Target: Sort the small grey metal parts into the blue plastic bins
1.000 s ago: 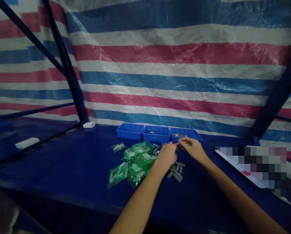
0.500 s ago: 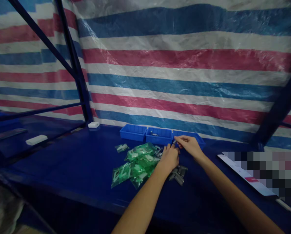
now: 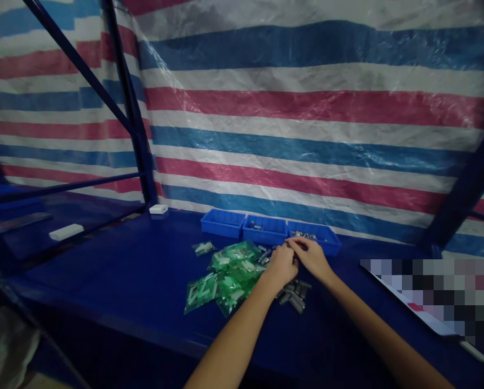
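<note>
My left hand (image 3: 281,265) and my right hand (image 3: 310,256) meet over a small heap of grey metal cylinders (image 3: 294,292) on the blue table (image 3: 124,275). Their fingertips touch near the table surface; what they pinch is too small to make out. Green plastic bags (image 3: 225,273) lie just left of my left hand. Three blue trays stand behind: the left tray (image 3: 222,222), the middle tray (image 3: 265,229) with a few metal parts, and the right tray (image 3: 318,240) with several metal parts just beyond my right hand.
A striped tarp (image 3: 306,124) hangs behind the table. Dark blue rack posts (image 3: 130,108) rise at left. Two white blocks lie on the table: one small block (image 3: 158,209) and another block (image 3: 66,232). A flat board (image 3: 412,302) rests at right.
My right hand came down from the rim of the right tray to the heap beside my left hand. The camera view shifted slightly.
</note>
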`<action>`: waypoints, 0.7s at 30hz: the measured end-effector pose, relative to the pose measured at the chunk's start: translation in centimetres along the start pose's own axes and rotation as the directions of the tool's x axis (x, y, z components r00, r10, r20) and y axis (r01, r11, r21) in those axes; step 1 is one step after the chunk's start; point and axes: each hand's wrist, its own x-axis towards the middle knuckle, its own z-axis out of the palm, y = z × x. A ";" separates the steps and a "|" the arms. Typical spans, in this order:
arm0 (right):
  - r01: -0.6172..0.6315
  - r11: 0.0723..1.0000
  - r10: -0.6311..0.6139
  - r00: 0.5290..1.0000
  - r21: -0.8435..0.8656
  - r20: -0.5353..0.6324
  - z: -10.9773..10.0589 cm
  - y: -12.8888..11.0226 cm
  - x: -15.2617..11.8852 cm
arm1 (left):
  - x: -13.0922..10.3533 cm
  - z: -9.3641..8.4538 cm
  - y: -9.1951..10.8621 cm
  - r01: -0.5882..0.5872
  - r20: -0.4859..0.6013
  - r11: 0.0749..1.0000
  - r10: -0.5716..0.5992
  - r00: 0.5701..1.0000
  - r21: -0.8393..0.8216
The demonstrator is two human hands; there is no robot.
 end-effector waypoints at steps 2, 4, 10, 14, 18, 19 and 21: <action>-0.016 1.000 0.016 1.000 -0.020 -0.001 0.0 0.3 -0.5 | 0.3 0.2 -0.1 0.018 -0.035 0.999 -0.017 0.999 0.028; -0.043 0.999 0.043 0.999 -0.004 0.000 0.2 0.4 -0.7 | 0.6 0.2 -0.3 0.034 -0.103 0.999 -0.032 0.994 0.019; -0.191 0.935 0.202 0.979 0.297 -0.006 1.2 0.4 -1.2 | 1.1 0.2 -0.6 -0.002 -0.348 0.981 -0.067 0.935 -0.193; -0.307 0.809 0.358 0.934 0.502 -0.006 1.9 -0.2 -1.6 | 0.9 0.1 -0.6 -0.072 -0.373 0.969 -0.021 0.928 -0.234; -0.343 0.709 0.441 0.898 0.616 -0.007 2.3 -0.8 -1.5 | 0.6 -0.4 -0.2 -0.073 -0.395 0.989 0.015 0.918 -0.132; -0.343 0.697 0.445 0.896 0.630 -0.004 2.4 -1.0 -1.4 | 0.5 -0.6 -0.1 -0.059 -0.400 0.992 0.011 0.917 -0.108; -0.343 0.680 0.449 0.893 0.648 0.001 2.3 -1.2 -1.3 | 0.4 -0.8 0.1 -0.039 -0.396 0.997 0.011 0.918 -0.063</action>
